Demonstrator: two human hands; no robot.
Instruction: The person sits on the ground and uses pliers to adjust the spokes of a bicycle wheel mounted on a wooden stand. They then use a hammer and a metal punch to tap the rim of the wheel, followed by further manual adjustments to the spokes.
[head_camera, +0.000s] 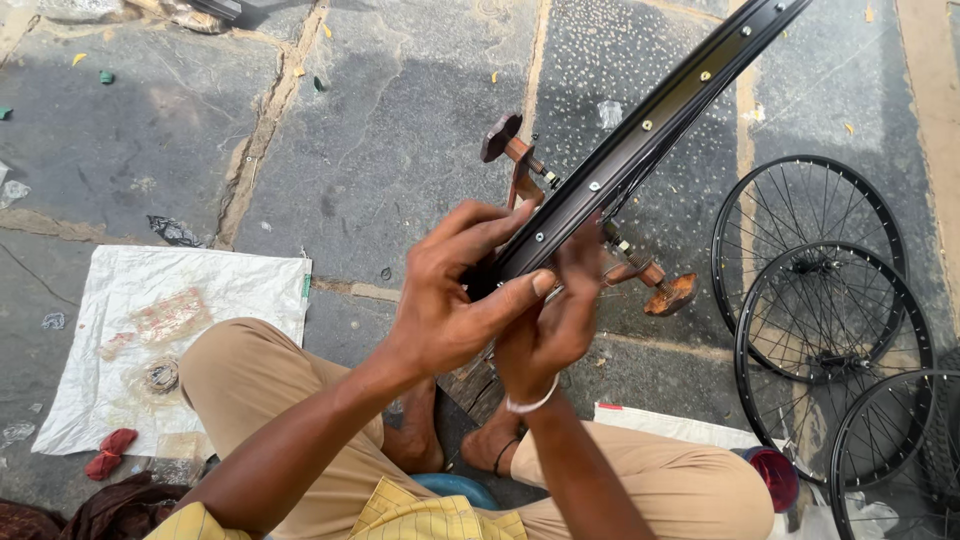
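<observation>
While a white woven sack lies flat on the stone floor at nine o'clock, with a red cloth at its lower edge, the person sits cross-legged in tan trousers and works at centre frame. Left hand comes in from seven o'clock, fingers curled over the near edge of the black wheel rim, thumb pressed flat against its face — clamped on it. Right hand sits just beside, fingers closed on the same rim from underneath (a white band shows at that wrist). That rim runs up toward one o'clock, mounted in a rusty truing stand whose arms stick out either side. Over at three to five o'clock, three spoked black wheels lie overlapping on the ground, well apart from the hands.
</observation>
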